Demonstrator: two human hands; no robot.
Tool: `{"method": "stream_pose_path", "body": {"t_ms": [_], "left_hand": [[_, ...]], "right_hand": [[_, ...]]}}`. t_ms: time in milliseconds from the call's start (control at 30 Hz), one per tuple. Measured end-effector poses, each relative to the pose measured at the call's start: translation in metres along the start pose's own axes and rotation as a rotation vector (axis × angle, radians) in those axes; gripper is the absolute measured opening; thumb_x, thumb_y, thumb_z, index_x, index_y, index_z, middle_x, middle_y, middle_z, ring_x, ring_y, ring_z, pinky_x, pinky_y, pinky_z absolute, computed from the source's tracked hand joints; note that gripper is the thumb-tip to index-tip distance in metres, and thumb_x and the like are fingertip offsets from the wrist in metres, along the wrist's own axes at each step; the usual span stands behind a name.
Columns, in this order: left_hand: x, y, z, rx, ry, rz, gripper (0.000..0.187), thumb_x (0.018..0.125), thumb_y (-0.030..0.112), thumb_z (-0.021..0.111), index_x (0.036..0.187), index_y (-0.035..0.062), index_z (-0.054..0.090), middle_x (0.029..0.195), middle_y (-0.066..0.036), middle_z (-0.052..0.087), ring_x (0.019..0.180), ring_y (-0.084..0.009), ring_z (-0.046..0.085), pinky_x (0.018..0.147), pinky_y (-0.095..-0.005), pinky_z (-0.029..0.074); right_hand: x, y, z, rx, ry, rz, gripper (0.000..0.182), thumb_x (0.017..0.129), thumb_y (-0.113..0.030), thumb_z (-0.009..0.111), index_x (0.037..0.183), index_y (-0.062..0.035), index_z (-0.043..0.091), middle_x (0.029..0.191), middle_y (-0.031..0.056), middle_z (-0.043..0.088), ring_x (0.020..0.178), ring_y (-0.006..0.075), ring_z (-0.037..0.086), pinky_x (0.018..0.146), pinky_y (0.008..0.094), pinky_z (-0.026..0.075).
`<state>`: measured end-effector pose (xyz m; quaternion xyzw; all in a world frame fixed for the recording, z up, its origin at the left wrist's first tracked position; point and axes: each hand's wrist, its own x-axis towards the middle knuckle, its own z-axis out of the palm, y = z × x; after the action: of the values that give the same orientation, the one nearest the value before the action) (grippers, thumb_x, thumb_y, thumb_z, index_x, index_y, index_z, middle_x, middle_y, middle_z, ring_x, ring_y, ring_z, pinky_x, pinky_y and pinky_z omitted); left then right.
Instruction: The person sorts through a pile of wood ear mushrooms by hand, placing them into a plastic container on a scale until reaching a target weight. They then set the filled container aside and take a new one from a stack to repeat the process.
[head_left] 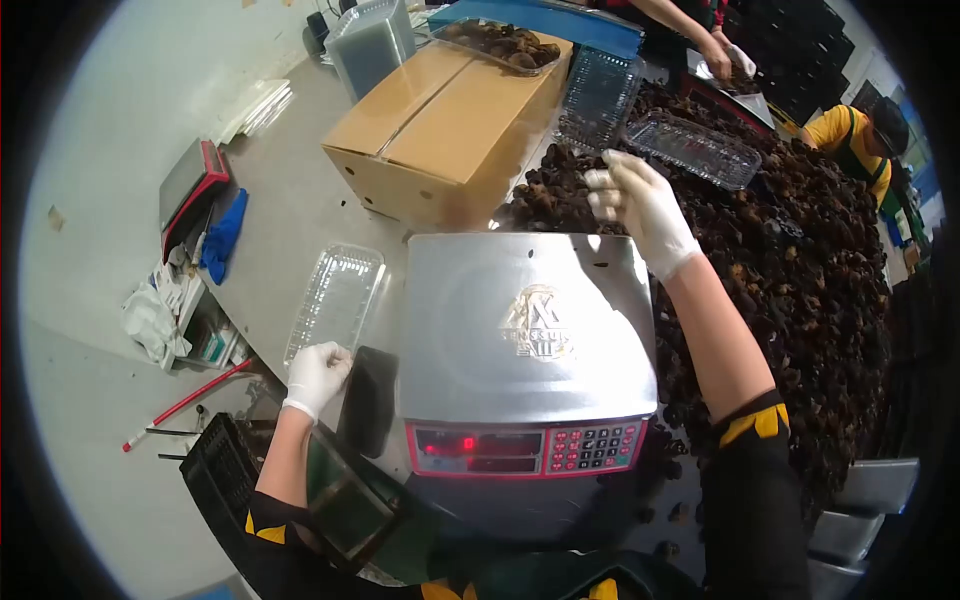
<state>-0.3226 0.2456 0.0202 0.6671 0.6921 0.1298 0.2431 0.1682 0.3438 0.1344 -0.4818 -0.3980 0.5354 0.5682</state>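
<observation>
A digital scale with a bare silver plate (530,380) stands in front of me, its red display lit. My left hand (319,378), in a white glove, is at the near end of a clear plastic tray (337,295) left of the scale. Its fingers are bent together; whatever they may hold is hidden. My right hand (640,205), also white-gloved, is raised past the scale's far right corner, beside the heap of dark mushroom-like pieces (790,290). Its fingers are partly spread, and nothing shows in them.
A cardboard box (450,120) beyond the scale bears a filled clear tray (500,45). Empty clear trays (695,150) lie on the heap. A red-edged device (192,190) sits at left. Across the heap a co-worker's hands (725,58) work; another person (860,140) bends at right.
</observation>
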Motion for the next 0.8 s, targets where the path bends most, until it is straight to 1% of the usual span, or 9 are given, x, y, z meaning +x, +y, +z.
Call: {"method": "stream_pose_path", "body": {"t_ms": [133, 167, 267, 300, 433, 533, 633, 733, 800], "left_hand": [[0.012, 0.0, 0.005, 0.108, -0.008, -0.085, 0.015, 0.086, 0.022, 0.072, 0.085, 0.0087, 0.079, 0.08, -0.014, 0.076, 0.076, -0.0286, 0.076, 0.074, -0.0402, 0.059], [0.015, -0.008, 0.01, 0.164, 0.042, -0.016, 0.018, 0.085, 0.024, 0.073, 0.085, 0.0082, 0.08, 0.081, -0.016, 0.076, 0.077, -0.031, 0.076, 0.074, -0.0417, 0.058], [0.011, -0.005, 0.006, 0.052, 0.033, -0.065, 0.017, 0.086, 0.023, 0.073, 0.087, 0.0074, 0.081, 0.079, -0.015, 0.076, 0.073, -0.028, 0.076, 0.071, -0.0401, 0.058], [0.008, -0.003, 0.005, -0.023, 0.026, -0.088, 0.017, 0.088, 0.02, 0.072, 0.088, 0.0048, 0.081, 0.075, -0.013, 0.075, 0.067, -0.0213, 0.073, 0.066, -0.0366, 0.056], [0.017, -0.021, 0.012, -0.24, -0.04, -0.209, 0.014, 0.088, 0.014, 0.074, 0.087, 0.0021, 0.08, 0.071, -0.01, 0.073, 0.065, -0.0132, 0.068, 0.062, -0.0324, 0.054], [0.026, -0.03, 0.016, -0.203, -0.015, -0.144, 0.016, 0.09, 0.009, 0.077, 0.079, -0.0024, 0.076, 0.068, -0.007, 0.07, 0.059, -0.013, 0.064, 0.052, -0.0316, 0.051], [0.023, -0.007, 0.007, -0.02, -0.017, -0.125, 0.016, 0.089, 0.01, 0.078, 0.079, -0.0019, 0.077, 0.067, -0.007, 0.07, 0.059, -0.014, 0.065, 0.054, -0.0331, 0.053], [0.036, -0.021, 0.013, 0.004, -0.009, -0.118, 0.014, 0.087, 0.009, 0.078, 0.077, -0.0007, 0.078, 0.066, -0.007, 0.07, 0.06, -0.0134, 0.065, 0.056, -0.0349, 0.054], [0.038, -0.017, 0.012, 0.217, 0.038, -0.049, 0.014, 0.082, 0.016, 0.076, 0.078, 0.0032, 0.079, 0.071, -0.014, 0.074, 0.065, -0.0214, 0.072, 0.067, -0.0392, 0.058]], "right_hand": [[-0.1, -0.009, -0.052, -0.05, 0.042, 0.027, 0.032, 0.108, -0.009, 0.049, 0.138, 0.0025, 0.052, 0.101, 0.0102, 0.069, 0.078, 0.0114, 0.059, 0.072, 0.0291, 0.051], [-0.128, -0.012, -0.065, -0.024, 0.08, 0.05, 0.032, 0.108, -0.009, 0.049, 0.138, 0.0025, 0.053, 0.101, 0.0102, 0.069, 0.078, 0.0112, 0.059, 0.072, 0.0293, 0.051], [-0.207, -0.006, -0.113, 0.02, 0.205, 0.067, 0.03, 0.108, -0.01, 0.049, 0.135, 0.0019, 0.056, 0.099, 0.0105, 0.069, 0.079, 0.0123, 0.062, 0.072, 0.0296, 0.051], [-0.232, -0.003, -0.129, 0.022, 0.258, 0.068, 0.029, 0.108, -0.011, 0.05, 0.134, 0.0016, 0.057, 0.099, 0.0106, 0.07, 0.078, 0.0131, 0.063, 0.072, 0.0295, 0.051], [-0.325, 0.012, -0.171, 0.067, 0.437, 0.047, 0.029, 0.108, -0.016, 0.053, 0.131, 0.0005, 0.06, 0.098, 0.0104, 0.072, 0.076, 0.0148, 0.067, 0.07, 0.0293, 0.053], [-0.381, 0.027, -0.179, 0.116, 0.541, 0.037, 0.029, 0.108, -0.019, 0.056, 0.13, -0.0013, 0.061, 0.098, 0.0097, 0.072, 0.076, 0.0129, 0.067, 0.071, 0.028, 0.056], [-0.419, 0.042, -0.179, 0.166, 0.608, 0.018, 0.03, 0.107, -0.021, 0.058, 0.13, -0.0018, 0.062, 0.099, 0.0093, 0.072, 0.075, 0.0125, 0.067, 0.072, 0.0281, 0.057], [-0.444, 0.051, -0.182, 0.176, 0.64, -0.017, 0.032, 0.106, -0.023, 0.06, 0.13, -0.0016, 0.061, 0.098, 0.0086, 0.072, 0.075, 0.0131, 0.066, 0.072, 0.029, 0.056], [-0.456, 0.055, -0.189, 0.171, 0.643, -0.03, 0.033, 0.106, -0.024, 0.061, 0.13, -0.0016, 0.062, 0.098, 0.0085, 0.072, 0.075, 0.0134, 0.066, 0.072, 0.0291, 0.056]]}}
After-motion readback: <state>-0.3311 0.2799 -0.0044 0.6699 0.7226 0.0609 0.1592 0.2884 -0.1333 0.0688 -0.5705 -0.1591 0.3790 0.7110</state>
